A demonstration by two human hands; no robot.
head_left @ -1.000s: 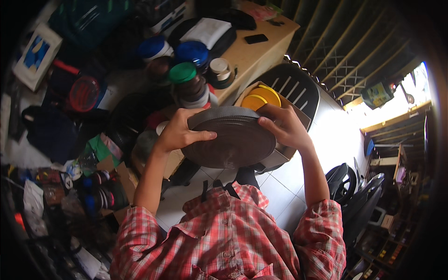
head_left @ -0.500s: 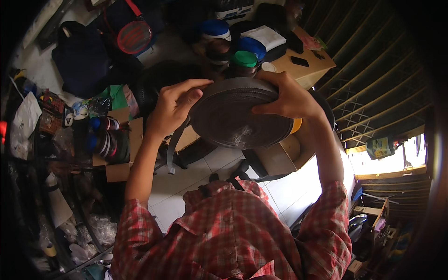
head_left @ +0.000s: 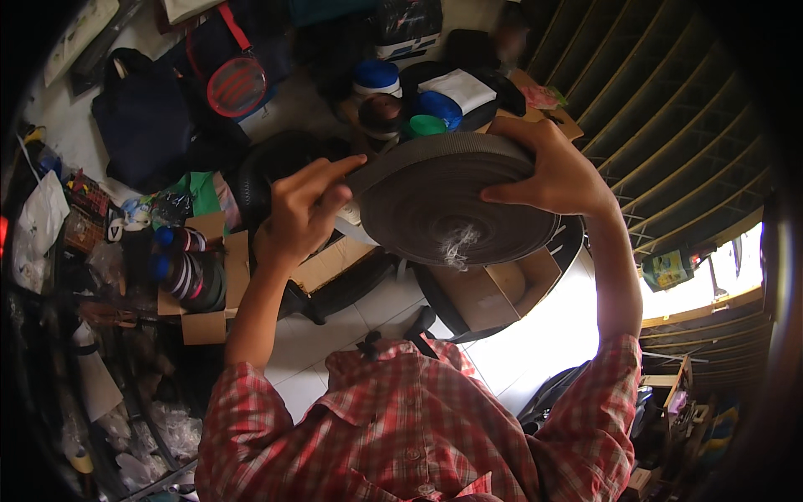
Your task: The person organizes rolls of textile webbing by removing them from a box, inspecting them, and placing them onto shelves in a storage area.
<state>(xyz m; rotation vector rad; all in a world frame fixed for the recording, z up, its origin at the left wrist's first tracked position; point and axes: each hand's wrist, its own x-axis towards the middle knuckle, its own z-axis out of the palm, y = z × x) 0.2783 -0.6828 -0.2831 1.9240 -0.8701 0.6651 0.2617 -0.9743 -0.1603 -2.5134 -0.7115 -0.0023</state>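
A large, dark roll of webbing strap [head_left: 452, 205] is held up in front of my chest, its flat coiled side tilted toward me. My right hand [head_left: 552, 171] grips its right rim, thumb across the flat face and fingers over the outer edge. At the left rim is my left hand [head_left: 309, 201], index finger stretched along the strap's edge and thumb bent beside it; its other fingers are partly hidden. A pale loose strap end [head_left: 355, 231] shows below that hand. Whitish threads or a wrap [head_left: 458, 243] cling near the lower part of the coil.
Below the roll stands an open cardboard box [head_left: 481, 297] on a tiled floor. Lidded jars [head_left: 376, 77] and a folded white cloth [head_left: 458, 88] sit beyond it. Bags [head_left: 146, 125] and a crowded shelf line the left; a slatted shutter [head_left: 669, 125] curves along the right.
The roll and my right hand have shifted right. My left index finger has come onto the roll's left edge. The hanging strap end now shows shorter, and the view has shifted slightly.
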